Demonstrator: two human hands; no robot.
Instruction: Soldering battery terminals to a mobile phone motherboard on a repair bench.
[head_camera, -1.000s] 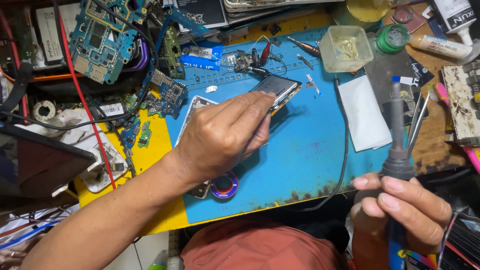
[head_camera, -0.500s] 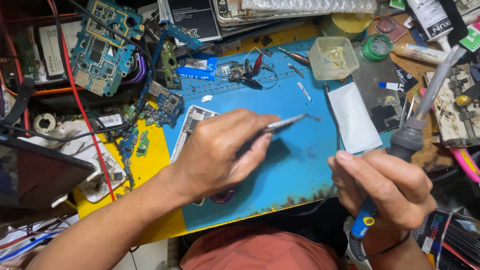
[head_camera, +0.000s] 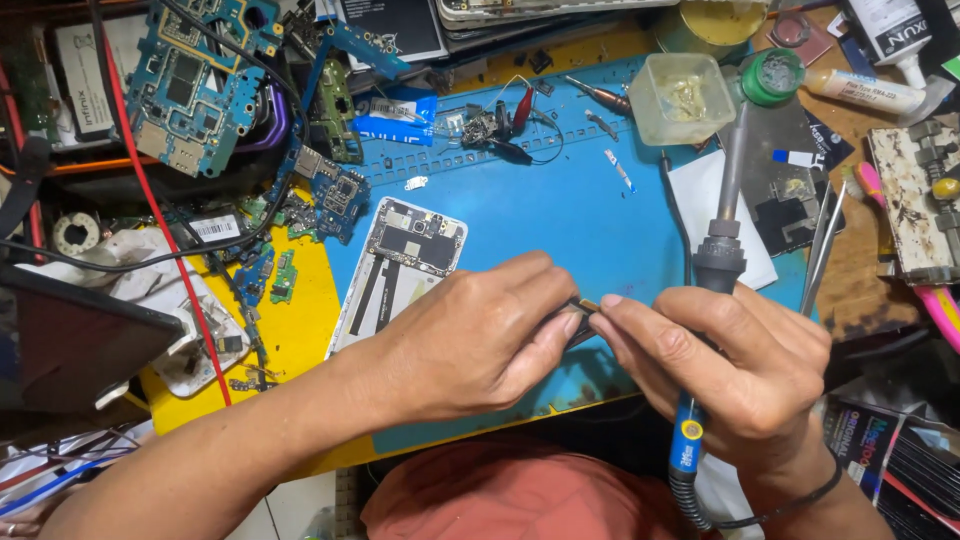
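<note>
While the left hand (head_camera: 470, 340) pinches a small part (head_camera: 583, 308), right hand (head_camera: 730, 370) fingers grip a soldering iron (head_camera: 718, 262).

Both hands meet over the blue mat (head_camera: 560, 220): left hand (head_camera: 480, 340) pinches a small part (head_camera: 583, 308), right hand (head_camera: 730, 370) holds a soldering iron (head_camera: 718, 260).

Open blue mat (head_camera: 560, 220) between the opened phone (head_camera: 405, 265) and the white paper (head_camera: 715, 215): clear passage there. Upper edge blocked by wired clips (head_camera: 505, 125) and a clear plastic tub (head_camera: 685, 97). Left side crowded with circuit boards (head_camera: 190, 85) and cables. Soldering iron (head_camera: 722, 260) stands up across the right approach; tweezers (head_camera: 822, 245) lie just beyond.
</note>
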